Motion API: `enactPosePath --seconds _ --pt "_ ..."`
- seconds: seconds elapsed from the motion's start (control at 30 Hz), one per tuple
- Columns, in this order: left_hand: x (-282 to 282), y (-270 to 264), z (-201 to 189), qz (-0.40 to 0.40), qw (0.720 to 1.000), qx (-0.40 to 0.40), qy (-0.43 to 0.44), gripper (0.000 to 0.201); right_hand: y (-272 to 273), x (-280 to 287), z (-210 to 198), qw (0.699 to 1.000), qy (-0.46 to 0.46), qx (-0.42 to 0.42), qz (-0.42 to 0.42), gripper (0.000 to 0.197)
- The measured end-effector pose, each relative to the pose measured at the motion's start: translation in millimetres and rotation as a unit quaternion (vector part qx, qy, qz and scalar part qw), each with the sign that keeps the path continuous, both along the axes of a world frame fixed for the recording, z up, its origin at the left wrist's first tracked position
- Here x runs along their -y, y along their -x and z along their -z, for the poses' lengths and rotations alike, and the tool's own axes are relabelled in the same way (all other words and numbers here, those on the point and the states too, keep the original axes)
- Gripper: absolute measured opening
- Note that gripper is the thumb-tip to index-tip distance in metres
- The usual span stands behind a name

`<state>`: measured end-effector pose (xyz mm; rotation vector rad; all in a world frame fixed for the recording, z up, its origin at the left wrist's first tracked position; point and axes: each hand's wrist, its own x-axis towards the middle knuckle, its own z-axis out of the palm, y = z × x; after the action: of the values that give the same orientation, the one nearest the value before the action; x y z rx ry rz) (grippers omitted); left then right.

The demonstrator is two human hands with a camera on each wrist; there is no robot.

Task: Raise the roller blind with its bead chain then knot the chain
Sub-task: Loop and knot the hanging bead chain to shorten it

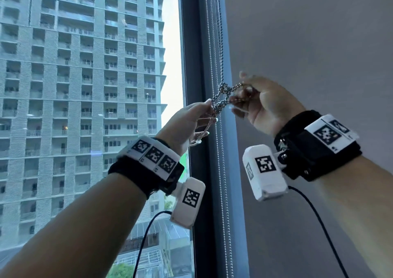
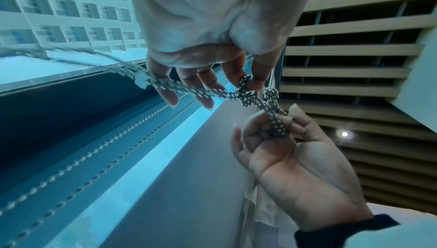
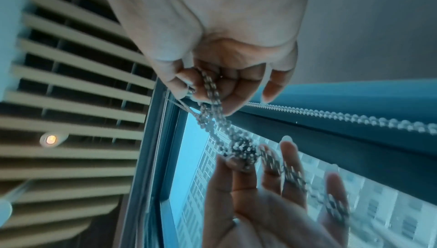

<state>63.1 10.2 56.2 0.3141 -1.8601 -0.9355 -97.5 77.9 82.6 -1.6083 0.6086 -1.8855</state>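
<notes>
Bead chain (image 1: 223, 99), half-knotted, beside window frame (image 1: 194, 43): left hand (image 1: 187, 124) pinches one loop, right hand (image 1: 261, 103) curls around another. No legible writing.

This is a room high up in a tall building, maybe a flat or an office. A big window (image 1: 85, 107) shows a tall tower (image 1: 74, 64) full of balconies outside. The wall (image 1: 308, 43) is plain grey, and the ceiling has long slats (image 2: 350, 50) with a small round light (image 2: 344, 134).
</notes>
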Motion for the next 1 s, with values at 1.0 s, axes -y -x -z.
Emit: enactPosePath --seconds 1.0 --pt "8 8 8 -0.1 0.976 -0.046 0.189 0.011 4 19 148 0.963 -0.159 -0.215 -0.033 0.032"
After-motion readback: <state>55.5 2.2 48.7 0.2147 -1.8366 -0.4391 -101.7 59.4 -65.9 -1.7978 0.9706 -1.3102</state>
